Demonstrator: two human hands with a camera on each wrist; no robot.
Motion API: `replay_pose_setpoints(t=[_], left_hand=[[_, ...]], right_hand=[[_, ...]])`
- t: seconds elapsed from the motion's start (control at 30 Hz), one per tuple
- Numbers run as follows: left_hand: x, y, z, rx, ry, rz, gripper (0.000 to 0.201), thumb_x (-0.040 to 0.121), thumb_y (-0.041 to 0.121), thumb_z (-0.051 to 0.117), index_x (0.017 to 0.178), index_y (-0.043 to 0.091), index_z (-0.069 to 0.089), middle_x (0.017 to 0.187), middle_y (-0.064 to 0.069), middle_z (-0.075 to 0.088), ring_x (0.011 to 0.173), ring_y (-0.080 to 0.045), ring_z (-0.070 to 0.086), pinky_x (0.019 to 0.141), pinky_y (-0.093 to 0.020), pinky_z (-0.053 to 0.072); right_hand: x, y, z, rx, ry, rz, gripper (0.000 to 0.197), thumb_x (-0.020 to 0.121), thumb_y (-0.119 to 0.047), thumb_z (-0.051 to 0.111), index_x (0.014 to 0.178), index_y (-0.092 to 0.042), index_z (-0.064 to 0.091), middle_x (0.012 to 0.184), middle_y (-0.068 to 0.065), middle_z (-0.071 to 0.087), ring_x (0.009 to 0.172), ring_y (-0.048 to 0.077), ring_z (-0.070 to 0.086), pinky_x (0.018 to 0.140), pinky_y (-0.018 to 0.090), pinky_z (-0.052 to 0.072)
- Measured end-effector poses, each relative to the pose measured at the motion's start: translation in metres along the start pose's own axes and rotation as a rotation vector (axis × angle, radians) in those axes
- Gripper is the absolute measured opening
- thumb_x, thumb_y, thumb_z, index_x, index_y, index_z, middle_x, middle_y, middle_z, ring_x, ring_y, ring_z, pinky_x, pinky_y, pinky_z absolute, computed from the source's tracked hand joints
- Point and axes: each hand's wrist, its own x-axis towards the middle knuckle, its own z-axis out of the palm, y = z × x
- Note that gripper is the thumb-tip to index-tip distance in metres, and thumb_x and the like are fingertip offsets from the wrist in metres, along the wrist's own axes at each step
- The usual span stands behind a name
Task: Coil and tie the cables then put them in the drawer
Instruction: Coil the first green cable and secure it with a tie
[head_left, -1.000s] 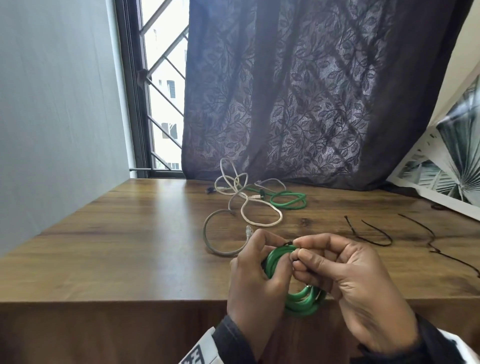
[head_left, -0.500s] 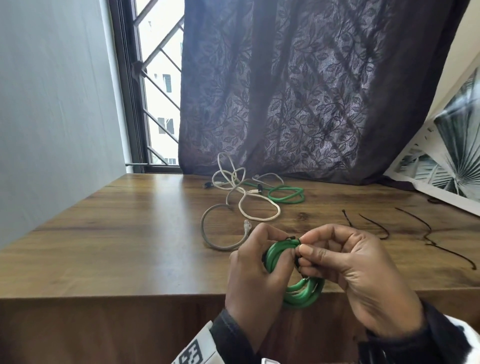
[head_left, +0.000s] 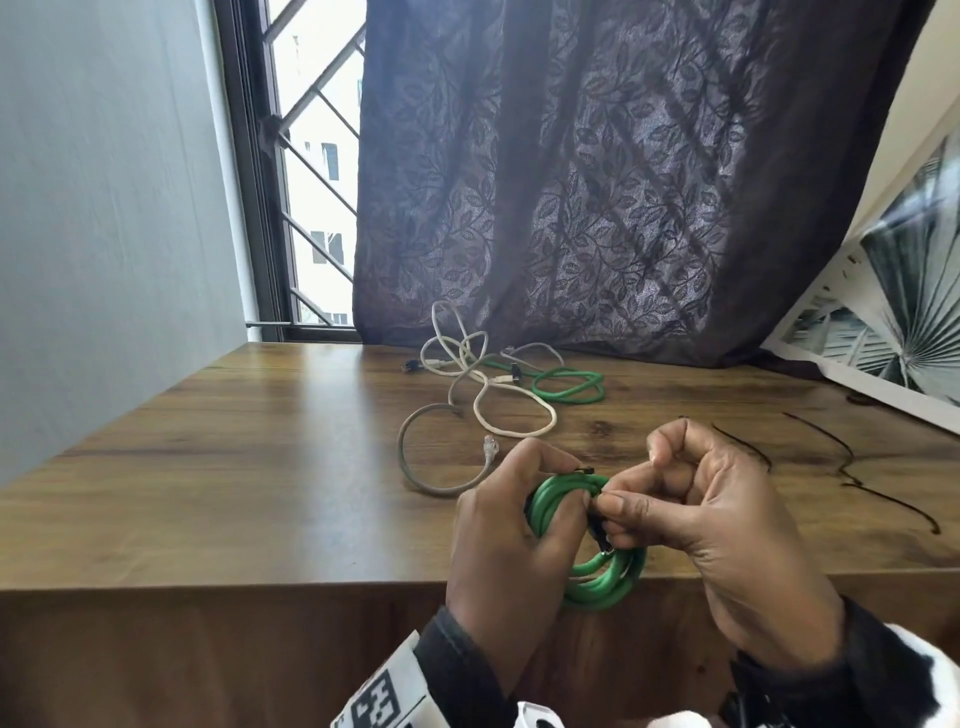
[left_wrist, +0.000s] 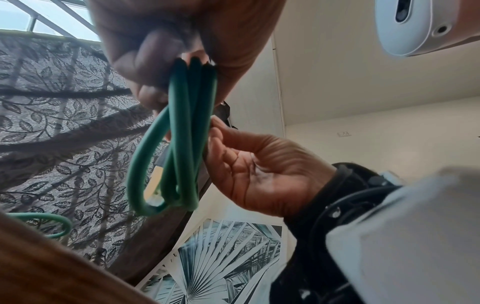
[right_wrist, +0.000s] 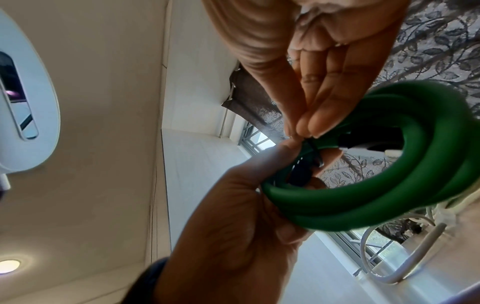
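Observation:
A green cable wound into a small coil (head_left: 597, 571) hangs at the front edge of the wooden table (head_left: 234, 467). My left hand (head_left: 511, 525) grips the coil's left side, fingers wrapped round its loops (left_wrist: 187, 131). My right hand (head_left: 691, 514) pinches a thin black tie (head_left: 597, 530) against the coil (right_wrist: 389, 185) with thumb and fingertips (right_wrist: 309, 127). Farther back lie a loose grey cable (head_left: 415, 467), a white cable (head_left: 519, 415) and another green cable (head_left: 571, 384), tangled together.
Thin black ties (head_left: 852, 467) lie on the table to the right. A dark leaf-patterned curtain (head_left: 597, 182) hangs behind the table, with a barred window (head_left: 311, 156) at the left. A palm-leaf picture (head_left: 909, 312) leans at the far right, a grey wall at the left.
My right hand's pinch has slid down the coil's right side. Its index finger has lifted and curled up. The left hand keeps its grip on the coil.

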Motion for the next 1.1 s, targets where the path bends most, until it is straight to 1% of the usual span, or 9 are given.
replay_pose_setpoints(t=[0.07,0.13,0.2,0.3,0.47,0.63,0.83,1.0,1.1], left_hand=[[-0.0008,0.0004,0.0000,-0.014,-0.012,-0.009,0.009,0.072,0.025,0.059,0.079,0.020,0.061,0.070,0.007,0.067,0.063,-0.013,0.063,0.062,-0.034,0.052],[-0.0018,0.0003,0.0005,-0.026,-0.022,-0.018,0.014,0.071,0.030,0.056,0.080,0.021,0.060,0.068,0.006,0.067,0.061,-0.014,0.062,0.061,-0.036,0.052],[-0.0025,0.0008,0.0007,-0.020,-0.025,-0.021,0.016,0.070,0.032,0.055,0.081,0.021,0.060,0.068,0.007,0.067,0.061,-0.013,0.062,0.061,-0.036,0.052],[-0.0026,0.0006,0.0011,-0.017,-0.029,-0.023,0.018,0.069,0.033,0.055,0.082,0.021,0.060,0.071,0.006,0.068,0.065,-0.015,0.064,0.064,-0.038,0.053],[-0.0011,0.0022,0.0009,-0.041,-0.050,-0.024,0.015,0.072,0.030,0.057,0.081,0.019,0.061,0.069,0.002,0.067,0.064,-0.017,0.063,0.063,-0.039,0.052],[-0.0003,0.0035,0.0004,-0.034,-0.061,-0.035,0.008,0.075,0.017,0.060,0.081,0.013,0.064,0.068,-0.001,0.067,0.063,-0.022,0.063,0.061,-0.041,0.051],[-0.0007,0.0058,-0.0001,-0.018,-0.062,-0.028,0.006,0.075,0.017,0.059,0.080,0.015,0.062,0.063,-0.005,0.065,0.059,-0.026,0.061,0.058,-0.041,0.050],[-0.0017,0.0072,-0.0004,-0.002,-0.063,-0.014,0.007,0.075,0.019,0.059,0.080,0.015,0.062,0.064,-0.004,0.065,0.059,-0.024,0.060,0.059,-0.041,0.050],[-0.0021,0.0077,-0.0009,0.052,-0.072,0.012,0.008,0.075,0.022,0.058,0.080,0.017,0.062,0.065,0.001,0.065,0.060,-0.017,0.060,0.061,-0.038,0.050]], right_hand=[[-0.0003,0.0006,-0.0009,-0.015,0.009,-0.034,0.042,0.062,0.022,0.063,0.073,-0.010,0.038,0.048,0.010,0.061,0.039,0.013,0.053,0.039,0.021,0.048],[0.0000,0.0015,-0.0016,-0.038,0.019,-0.054,0.042,0.064,0.024,0.062,0.072,-0.010,0.038,0.049,0.009,0.062,0.040,0.012,0.054,0.040,0.021,0.048],[0.0003,0.0015,-0.0015,-0.063,0.013,-0.060,0.042,0.065,0.024,0.062,0.072,-0.010,0.038,0.049,0.010,0.063,0.041,0.012,0.055,0.041,0.021,0.048],[0.0012,0.0016,-0.0027,-0.067,-0.003,-0.061,0.042,0.065,0.024,0.062,0.071,-0.010,0.038,0.048,0.010,0.062,0.040,0.012,0.054,0.040,0.021,0.047],[-0.0005,-0.0001,-0.0042,-0.101,-0.015,-0.069,0.043,0.066,0.025,0.061,0.069,-0.010,0.037,0.047,0.009,0.062,0.040,0.011,0.054,0.040,0.021,0.047],[-0.0020,-0.0009,-0.0025,-0.113,-0.011,-0.084,0.043,0.067,0.024,0.062,0.070,-0.010,0.037,0.048,0.009,0.063,0.039,0.010,0.054,0.040,0.020,0.047],[-0.0033,-0.0004,-0.0016,-0.086,0.018,-0.071,0.043,0.066,0.023,0.063,0.071,-0.011,0.037,0.047,0.009,0.062,0.037,0.012,0.053,0.039,0.021,0.047],[-0.0055,0.0012,-0.0004,-0.043,0.052,-0.075,0.042,0.065,0.022,0.063,0.071,-0.011,0.038,0.047,0.009,0.062,0.037,0.012,0.054,0.038,0.020,0.047],[-0.0079,0.0035,0.0011,-0.007,0.071,-0.079,0.041,0.064,0.021,0.063,0.072,-0.011,0.038,0.047,0.009,0.061,0.037,0.014,0.054,0.039,0.021,0.047]])
